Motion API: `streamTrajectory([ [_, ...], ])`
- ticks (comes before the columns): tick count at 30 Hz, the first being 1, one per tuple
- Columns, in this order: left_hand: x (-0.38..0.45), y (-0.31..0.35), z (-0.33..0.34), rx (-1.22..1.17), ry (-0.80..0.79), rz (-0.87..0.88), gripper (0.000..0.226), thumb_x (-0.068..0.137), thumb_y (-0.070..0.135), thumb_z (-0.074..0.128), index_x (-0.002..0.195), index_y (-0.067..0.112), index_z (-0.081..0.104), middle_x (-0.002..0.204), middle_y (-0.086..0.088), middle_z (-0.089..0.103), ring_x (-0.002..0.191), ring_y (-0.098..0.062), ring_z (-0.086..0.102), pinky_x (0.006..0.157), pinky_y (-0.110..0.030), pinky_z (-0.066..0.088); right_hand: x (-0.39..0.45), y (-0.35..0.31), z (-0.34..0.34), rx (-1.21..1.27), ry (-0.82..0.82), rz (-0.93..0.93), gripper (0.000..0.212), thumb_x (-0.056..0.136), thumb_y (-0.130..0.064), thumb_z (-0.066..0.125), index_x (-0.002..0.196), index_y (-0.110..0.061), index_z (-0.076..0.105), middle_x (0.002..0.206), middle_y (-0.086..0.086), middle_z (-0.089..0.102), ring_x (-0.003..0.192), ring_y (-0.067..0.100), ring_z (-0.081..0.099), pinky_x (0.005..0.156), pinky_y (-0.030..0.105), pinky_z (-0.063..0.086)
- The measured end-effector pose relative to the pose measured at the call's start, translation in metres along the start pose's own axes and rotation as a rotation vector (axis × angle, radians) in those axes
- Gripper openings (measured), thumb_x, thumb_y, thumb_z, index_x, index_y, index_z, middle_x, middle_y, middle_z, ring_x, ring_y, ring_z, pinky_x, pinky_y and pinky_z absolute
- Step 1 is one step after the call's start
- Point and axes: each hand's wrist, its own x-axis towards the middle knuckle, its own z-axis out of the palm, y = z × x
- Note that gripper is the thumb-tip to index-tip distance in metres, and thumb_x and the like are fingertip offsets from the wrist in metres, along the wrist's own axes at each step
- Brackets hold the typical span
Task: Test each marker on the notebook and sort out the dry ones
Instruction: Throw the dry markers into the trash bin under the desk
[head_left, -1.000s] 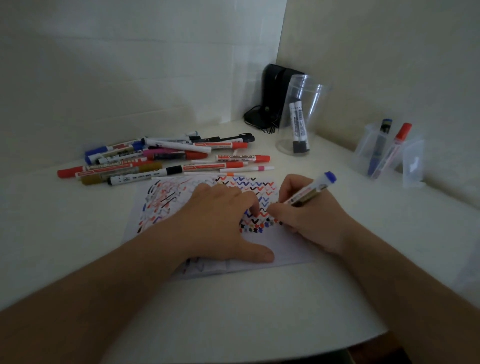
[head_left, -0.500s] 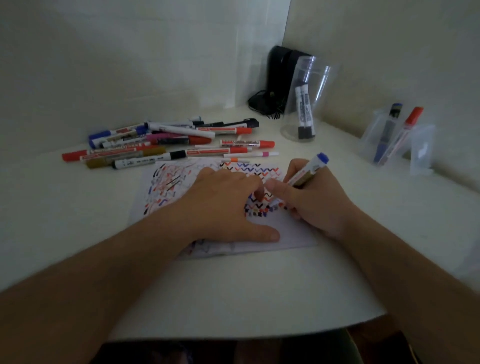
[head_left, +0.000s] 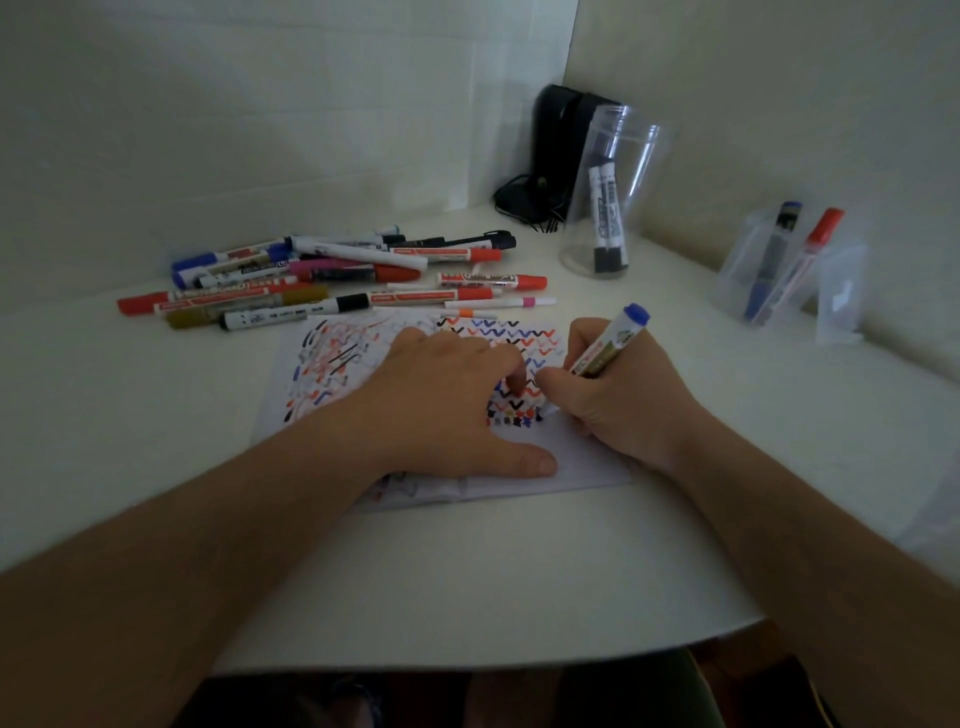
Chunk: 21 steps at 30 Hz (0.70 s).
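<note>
Far left on the white table (head_left: 130, 415): a loose pile of markers (head_left: 332, 275), lying flat and overlapping, caps red, blue, black, pink, one gold-brown barrel; label print on the barrels too blurred to read. Near of the pile lies the notebook (head_left: 332, 364), open page crowded with red, blue and black strokes on its left part and rows of small check-shaped marks on its right. Left hand (head_left: 447, 400) lies palm down on the page, forearm coming in from the near left, fingers spread fairly flat and pressing the paper, thumb stretched out toward the near edge; it holds nothing. Just right of it, the right hand (head_left: 618, 400) rests its heel on the page's right part, fingers curled round a blue-capped marker (head_left: 613, 343) in a writing grip, barrel tilted with the cap end up and to the far right, tip hidden behind the thumb among the lowest marks. Barrel label shows red lettering, not legible. Far centre-right, a clear plastic cup (head_left: 623, 156) holds two black-capped markers (head_left: 605, 223), caps down. Behind it, a black object (head_left: 561, 135) in the corner. Far right, a clear holder (head_left: 841, 291) carries one blue marker (head_left: 769, 260) and one red marker (head_left: 810, 254), leaning.
</note>
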Motion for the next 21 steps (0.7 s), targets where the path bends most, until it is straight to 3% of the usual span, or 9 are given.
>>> streamTrajectory([
  [4,-0.0005,0.0004,-0.0012,-0.004,-0.011,-0.001,0.081,0.06,0.104,0.038,0.118,0.047,0.045,0.108,0.017,0.053,0.102,-0.013,0.05,0.1,-0.047,0.036,-0.0003,0.0023,-0.0009,0.031,0.008,-0.004,0.039,0.083,-0.023,0.08,0.068,-0.008,0.047,0.067,0.024,0.06,0.059,0.043,0.059,0.057,0.05,0.054],
  [9,-0.0014,0.0014,-0.0017,0.0,-0.004,-0.004,0.082,0.059,0.103,0.038,0.117,0.046,0.046,0.107,0.017,0.055,0.101,-0.014,0.051,0.1,-0.046,0.037,0.0003,0.0041,0.0003,0.033,-0.015,-0.003,0.037,0.082,-0.019,0.079,0.072,-0.001,0.048,0.067,0.023,0.06,0.056,0.039,0.056,0.055,0.051,0.053],
  [13,-0.0015,0.0018,-0.0016,-0.002,-0.006,-0.007,0.081,0.058,0.104,0.037,0.116,0.048,0.046,0.104,0.019,0.051,0.1,-0.013,0.051,0.099,-0.047,0.037,0.0013,0.0031,-0.0001,0.044,0.01,0.003,0.036,0.082,-0.019,0.078,0.069,-0.006,0.047,0.068,0.024,0.059,0.054,0.027,0.053,0.054,0.047,0.052],
  [21,-0.0024,0.0024,-0.0028,-0.005,-0.014,-0.015,0.083,0.059,0.104,0.038,0.119,0.047,0.045,0.106,0.019,0.052,0.1,-0.012,0.05,0.099,-0.045,0.036,0.0,0.0028,-0.0006,0.067,-0.025,0.01,0.038,0.083,-0.018,0.079,0.066,-0.012,0.045,0.067,0.023,0.058,0.054,0.021,0.051,0.055,0.039,0.046],
])
